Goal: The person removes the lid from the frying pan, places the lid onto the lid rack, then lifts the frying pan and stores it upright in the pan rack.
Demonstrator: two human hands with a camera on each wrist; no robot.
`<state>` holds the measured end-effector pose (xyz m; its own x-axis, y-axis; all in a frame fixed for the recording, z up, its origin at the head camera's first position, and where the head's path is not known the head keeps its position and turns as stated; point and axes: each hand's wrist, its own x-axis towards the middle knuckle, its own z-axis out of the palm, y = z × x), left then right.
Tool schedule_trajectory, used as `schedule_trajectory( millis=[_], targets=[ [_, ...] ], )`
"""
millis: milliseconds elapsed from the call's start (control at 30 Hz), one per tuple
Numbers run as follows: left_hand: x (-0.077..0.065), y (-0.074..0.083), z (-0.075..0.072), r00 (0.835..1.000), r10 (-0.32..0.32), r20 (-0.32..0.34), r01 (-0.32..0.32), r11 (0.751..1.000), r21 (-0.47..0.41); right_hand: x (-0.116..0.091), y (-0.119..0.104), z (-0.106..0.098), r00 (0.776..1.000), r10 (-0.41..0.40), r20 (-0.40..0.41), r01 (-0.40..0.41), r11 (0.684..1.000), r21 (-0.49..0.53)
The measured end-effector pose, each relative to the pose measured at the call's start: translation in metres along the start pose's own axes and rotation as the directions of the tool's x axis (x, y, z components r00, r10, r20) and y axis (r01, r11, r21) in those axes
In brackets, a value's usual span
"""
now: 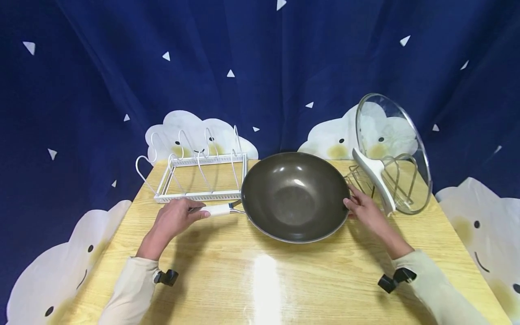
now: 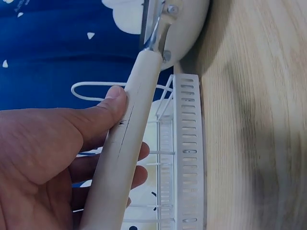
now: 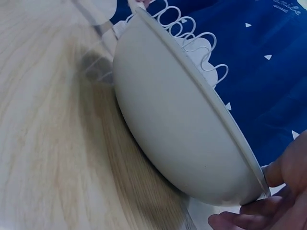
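A wok (image 1: 295, 198) with a dark inside and a white handle (image 1: 219, 209) is at the middle of the table, its hollow facing up. My left hand (image 1: 175, 217) grips the handle; in the left wrist view the thumb lies along one side of the handle (image 2: 125, 129) and fingertips show on the other. On the far side of the wok, my right hand (image 1: 369, 215) pinches the rim, thumb above and fingers beneath. The right wrist view shows the pale outside of the wok (image 3: 168, 110) close over the wood; whether it touches cannot be told.
A white wire rack (image 1: 199, 197) with upright loops stands at the back left. At the back right, a glass lid (image 1: 418, 180) with a white handle (image 1: 375, 174) leans upright in a metal wire rack (image 1: 411, 180). A dark blue curtain (image 1: 260, 54) hangs behind the table (image 1: 227, 271).
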<state>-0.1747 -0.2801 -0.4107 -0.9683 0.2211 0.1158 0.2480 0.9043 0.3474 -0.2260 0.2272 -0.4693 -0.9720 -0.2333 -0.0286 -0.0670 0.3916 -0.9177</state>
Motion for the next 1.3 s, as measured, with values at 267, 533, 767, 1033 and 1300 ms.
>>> schedule_trajectory(
  millis=[267,533,767,1033,1300],
  targets=[
    [-0.003,0.007,-0.002,0.999,-0.049,-0.006,0.049,0.999,-0.01,0.009,-0.001,-0.001,0.999,0.039,-0.019,-0.039,0.999,0.021],
    [-0.006,0.014,-0.002,0.996,-0.09,0.025,0.091,0.995,-0.045,0.015,-0.004,-0.002,0.995,0.08,-0.056,-0.078,0.997,0.022],
    [-0.008,0.019,-0.004,0.994,-0.097,0.057,0.101,0.992,-0.072,0.023,-0.007,-0.001,0.989,0.119,-0.085,-0.119,0.993,0.003],
    [-0.012,0.024,-0.006,0.99,-0.099,0.097,0.106,0.992,-0.071,0.034,-0.013,0.0,0.983,0.142,-0.114,-0.142,0.99,0.005],
    [-0.014,0.03,-0.006,0.98,-0.136,0.145,0.146,0.988,-0.059,0.043,-0.015,0.0,0.978,0.179,-0.107,-0.172,0.982,0.076]
  ],
)
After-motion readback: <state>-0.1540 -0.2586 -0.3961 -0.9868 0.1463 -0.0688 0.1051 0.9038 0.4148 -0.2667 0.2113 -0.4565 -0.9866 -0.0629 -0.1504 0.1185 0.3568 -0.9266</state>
